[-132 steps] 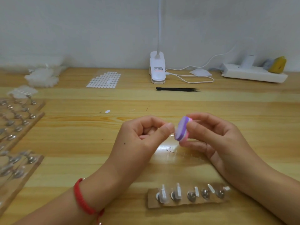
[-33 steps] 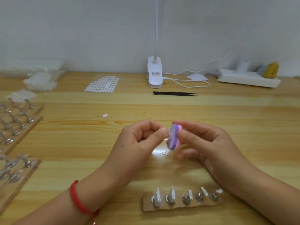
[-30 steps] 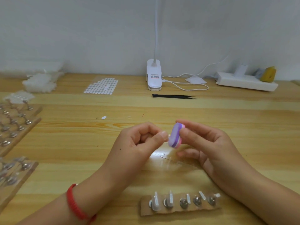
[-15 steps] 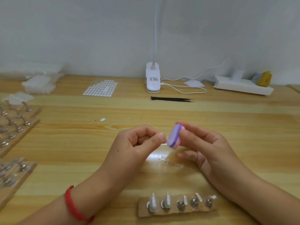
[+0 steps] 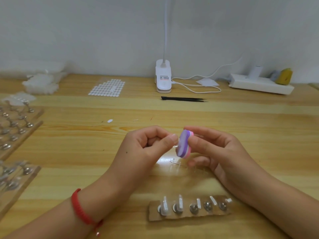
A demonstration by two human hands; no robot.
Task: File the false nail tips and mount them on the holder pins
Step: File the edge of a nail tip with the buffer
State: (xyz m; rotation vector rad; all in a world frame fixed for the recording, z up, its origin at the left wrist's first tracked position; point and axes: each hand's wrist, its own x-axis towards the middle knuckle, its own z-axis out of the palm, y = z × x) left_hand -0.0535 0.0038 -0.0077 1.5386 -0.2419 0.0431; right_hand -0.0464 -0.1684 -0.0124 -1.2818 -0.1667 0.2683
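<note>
My left hand (image 5: 148,147) pinches a small clear nail tip (image 5: 175,146) between thumb and forefinger; the tip is barely visible. My right hand (image 5: 215,149) grips a purple and pink file block (image 5: 184,143) upright, its face against the tip. Below the hands a clear plastic strip of nail tips (image 5: 179,165) lies on the table. Near the front edge sits a cardboard holder strip (image 5: 188,215) with several metal pins; the two left pins (image 5: 170,205) carry clear tips, the others show only small white pads.
Wooden boards with several metal pins (image 5: 15,128) line the left edge. At the back are a sheet of white adhesive dots (image 5: 107,87), black tweezers (image 5: 183,99), a white clip lamp (image 5: 163,78) with cable, and a power strip (image 5: 260,84). A loose white dot (image 5: 110,120) lies mid-table.
The file block shifts slightly against the tip held in my left hand; both hands stay in place. The head view tilts a little upward.
</note>
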